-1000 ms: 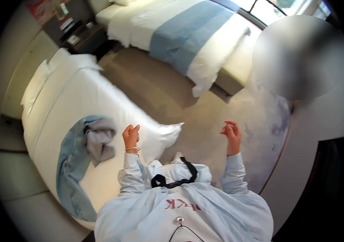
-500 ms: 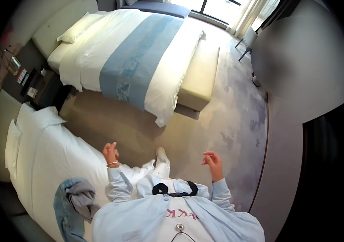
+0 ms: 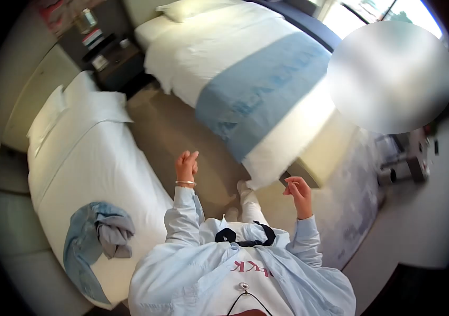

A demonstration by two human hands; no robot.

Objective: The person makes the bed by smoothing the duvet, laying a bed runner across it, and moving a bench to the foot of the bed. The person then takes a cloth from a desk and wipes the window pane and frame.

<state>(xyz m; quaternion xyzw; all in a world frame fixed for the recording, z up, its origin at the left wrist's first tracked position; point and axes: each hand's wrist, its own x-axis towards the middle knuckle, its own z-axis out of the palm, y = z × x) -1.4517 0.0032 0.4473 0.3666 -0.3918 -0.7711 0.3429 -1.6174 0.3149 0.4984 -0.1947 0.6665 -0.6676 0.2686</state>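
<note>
A round blur [image 3: 390, 76] hides the upper right of my head view, cutting into the window [image 3: 343, 22]. A bench [image 3: 332, 158] sits at the foot of the far bed [image 3: 193, 60], an obstacle ahead of my right hand [image 3: 299, 196]. The near bed [image 3: 95, 163] closes off my left side, leaving a strip of floor [image 3: 166, 126] between the two, and a nightstand [image 3: 121, 63] stands at the head end. On the near bed's foot end I have a blue cloth [image 3: 82, 231], with a grey cloth [image 3: 116, 237] bunched against it.

My count: two beds, one runner [image 3: 261, 95] across the far one, one blue cloth, one grey, one bench, one nightstand; the near bed's pillows I can't count surely.

My right fingers are loosely bent, with a narrow gap. My left hand [image 3: 186, 167] is half curled above the floor strip; I can't tell how far it closes
</note>
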